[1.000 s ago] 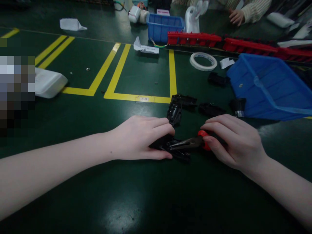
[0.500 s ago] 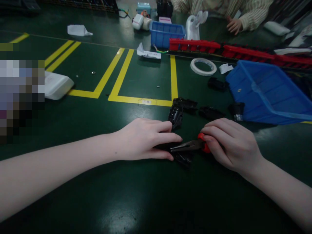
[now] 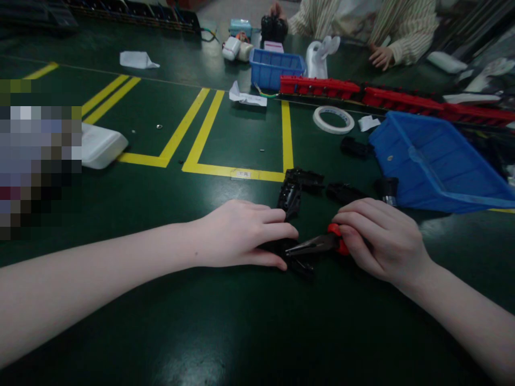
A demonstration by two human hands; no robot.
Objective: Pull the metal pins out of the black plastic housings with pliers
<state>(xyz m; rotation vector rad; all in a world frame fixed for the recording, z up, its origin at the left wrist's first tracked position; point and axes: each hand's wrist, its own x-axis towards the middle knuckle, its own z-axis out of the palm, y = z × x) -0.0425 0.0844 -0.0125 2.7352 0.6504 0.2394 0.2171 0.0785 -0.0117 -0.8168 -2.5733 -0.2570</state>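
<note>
Left hand [image 3: 241, 233]: lies palm down on the dark green worktop [image 3: 241, 332], fingers [image 3: 277, 231] stretched nearly flat and close together, pressing on a black plastic part [image 3: 298, 262] of which only the right end shows past the fingertips. Right hand [image 3: 382, 241]: fingers curled shut around the red handles of a pair of pliers [image 3: 317, 245], thumb and forefinger nearest the hinge; the dark nose of the pliers points left and meets the black plastic part just beside the left fingertips (whether the nose is parted cannot be made out). Black plastic part: on the worktop between the two hands, near the front centre. Behind the hands: more black parts [image 3: 300, 185], loose, some touching one another, near a yellow floor-style marking [image 3: 233, 171]. To the right: large blue bin [image 3: 434, 161], tilted towards the hands. Further back: roll of white tape [image 3: 333, 119], flat; small blue basket [image 3: 276, 67]; long red rail [image 3: 362, 94] running rightwards. Left: white block [image 3: 100, 145] beside the yellow lines. Far edge: another person in a striped sleeve [image 3: 410, 24], one hand [image 3: 380, 56] resting on the worktop.
</note>
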